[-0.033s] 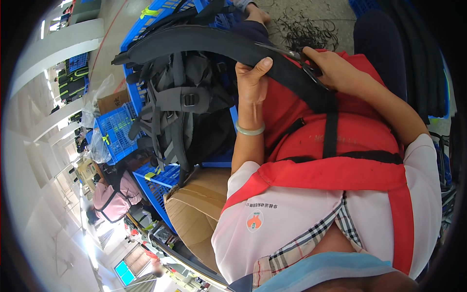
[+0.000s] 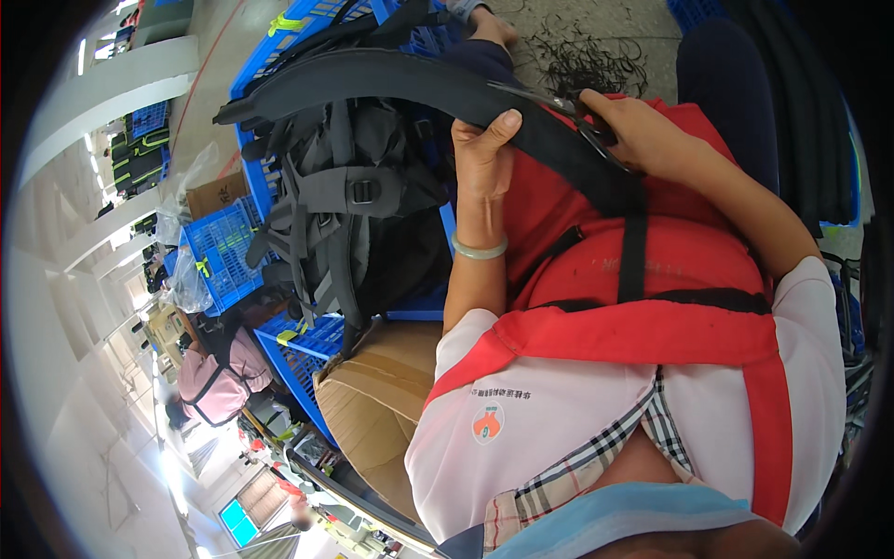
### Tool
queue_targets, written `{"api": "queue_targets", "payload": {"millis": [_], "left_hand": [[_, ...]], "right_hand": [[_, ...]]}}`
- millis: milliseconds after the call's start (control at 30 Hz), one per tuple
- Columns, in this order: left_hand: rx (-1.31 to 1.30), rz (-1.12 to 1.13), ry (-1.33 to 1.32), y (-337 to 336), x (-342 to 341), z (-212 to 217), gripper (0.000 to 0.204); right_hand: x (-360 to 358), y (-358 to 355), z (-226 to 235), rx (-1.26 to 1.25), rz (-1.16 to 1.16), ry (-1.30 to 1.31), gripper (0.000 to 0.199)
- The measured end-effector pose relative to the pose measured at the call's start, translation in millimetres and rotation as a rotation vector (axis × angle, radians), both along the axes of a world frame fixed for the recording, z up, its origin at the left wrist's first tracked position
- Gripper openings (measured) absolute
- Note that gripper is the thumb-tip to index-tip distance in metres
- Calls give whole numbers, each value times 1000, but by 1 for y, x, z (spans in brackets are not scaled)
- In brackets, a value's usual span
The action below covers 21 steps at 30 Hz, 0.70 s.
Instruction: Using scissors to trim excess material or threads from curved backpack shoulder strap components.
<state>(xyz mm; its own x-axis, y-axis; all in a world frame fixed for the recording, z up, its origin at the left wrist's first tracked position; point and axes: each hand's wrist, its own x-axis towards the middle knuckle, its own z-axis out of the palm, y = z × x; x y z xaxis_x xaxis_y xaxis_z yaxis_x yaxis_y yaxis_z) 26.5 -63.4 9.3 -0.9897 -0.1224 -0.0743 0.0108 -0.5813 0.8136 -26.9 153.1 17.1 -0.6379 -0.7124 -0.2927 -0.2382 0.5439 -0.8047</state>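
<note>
A long black padded shoulder strap (image 2: 372, 76) stretches from over the blue crate at the left to my lap. My left hand (image 2: 484, 154) grips it near its middle, thumb on top and the other fingers hidden behind. My right hand (image 2: 643, 135) is closed round the handles of metal scissors (image 2: 592, 140). Their blades point left, lying close over the strap near my left thumb; whether they touch it I cannot tell. A narrow black webbing strip (image 2: 633, 261) runs from the strap's near end down across my red apron (image 2: 577, 270).
Left of me a blue plastic crate (image 2: 250, 74) holds a heap of black straps and a buckled piece (image 2: 363, 193). Below it stands a cardboard box (image 2: 372, 391). Black thread scraps (image 2: 596, 65) litter the floor ahead. Black padded pieces (image 2: 801, 102) are stacked at the right. Another person (image 2: 223, 373) sits farther left.
</note>
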Motion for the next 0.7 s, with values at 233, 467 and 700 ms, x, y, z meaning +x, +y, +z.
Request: {"api": "queue_targets", "payload": {"millis": [233,467,700], "left_hand": [[30,-17,24,-1,-2,6,23],[33,-3,26,3,-1,-2,23],[66,-57,34,-7,0,-1,24]], "right_hand": [[2,18,-7,-119,-65,154,63],[5,3,-13,-73,-33,166,48],[7,4,-13,-97,-78,109,39]]}}
